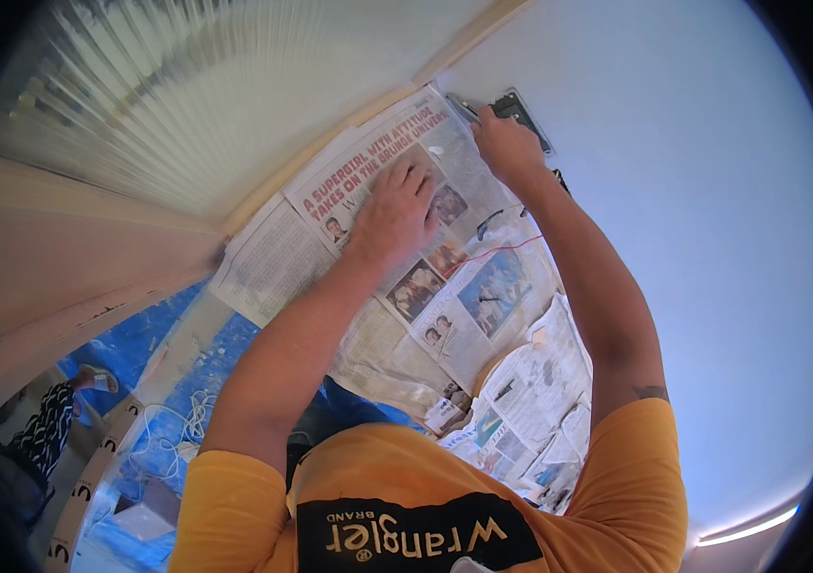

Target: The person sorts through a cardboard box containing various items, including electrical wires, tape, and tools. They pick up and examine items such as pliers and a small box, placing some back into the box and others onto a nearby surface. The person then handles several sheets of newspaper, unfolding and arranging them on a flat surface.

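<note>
My left hand (399, 208) presses palm down on a printed newspaper sheet (313, 229), its fingers spread slightly. That sheet lies along the wooden trim at the foot of the wall corner. Farther right, my right hand (510, 143) is closed around a thin, greyish tool (462, 106) at the paper's right edge; the fingers hide most of it, so its exact kind cannot be told. Just beyond the right hand, a dark recessed wall box (521, 118) with a metal frame sits in the white wall.
A red wire (496, 251) crosses the newspapers from the wall. More crumpled newspapers (528, 394) lie near my body. At lower left are blue sheeting (227, 351), a tangled white cable (195, 415) and another person's sandalled foot (98, 378). Clear ribbed plastic (184, 100) hangs at upper left.
</note>
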`<action>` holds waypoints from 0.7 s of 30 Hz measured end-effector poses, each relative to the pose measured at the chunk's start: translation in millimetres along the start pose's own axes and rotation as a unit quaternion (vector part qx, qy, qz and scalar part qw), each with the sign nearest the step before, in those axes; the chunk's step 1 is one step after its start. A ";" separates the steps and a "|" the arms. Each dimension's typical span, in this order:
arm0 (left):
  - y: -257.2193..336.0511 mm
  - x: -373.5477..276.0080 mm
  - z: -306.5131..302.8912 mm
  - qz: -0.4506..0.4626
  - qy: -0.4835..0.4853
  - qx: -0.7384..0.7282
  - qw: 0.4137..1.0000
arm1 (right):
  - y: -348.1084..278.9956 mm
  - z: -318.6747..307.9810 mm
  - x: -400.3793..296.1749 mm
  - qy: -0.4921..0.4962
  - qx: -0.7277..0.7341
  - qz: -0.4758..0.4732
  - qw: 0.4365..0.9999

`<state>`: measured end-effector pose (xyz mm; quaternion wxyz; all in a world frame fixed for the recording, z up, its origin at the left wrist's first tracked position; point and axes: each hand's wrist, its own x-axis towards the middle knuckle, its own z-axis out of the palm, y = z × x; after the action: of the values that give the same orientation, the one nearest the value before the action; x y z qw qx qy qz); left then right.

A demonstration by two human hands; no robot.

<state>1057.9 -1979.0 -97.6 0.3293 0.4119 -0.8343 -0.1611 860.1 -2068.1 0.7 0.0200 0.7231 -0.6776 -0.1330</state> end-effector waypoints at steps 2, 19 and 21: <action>0.1 -0.3 -0.6 0.000 0.004 -0.007 1.000 | 4.5 -1.3 -10.6 -0.031 -0.007 0.017 0.999; -2.1 -5.4 0.0 0.012 0.037 -0.010 0.999 | 24.1 -18.1 -60.8 -0.092 -0.067 0.011 0.993; -2.3 -6.0 0.0 0.013 0.041 -0.012 0.999 | 25.1 -19.3 -64.5 -0.098 -0.076 0.008 0.992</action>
<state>1061.9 -1975.7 -101.4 0.3700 0.4034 -0.8234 -0.1495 836.9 -2009.5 35.1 0.0097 0.6976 -0.6697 -0.2544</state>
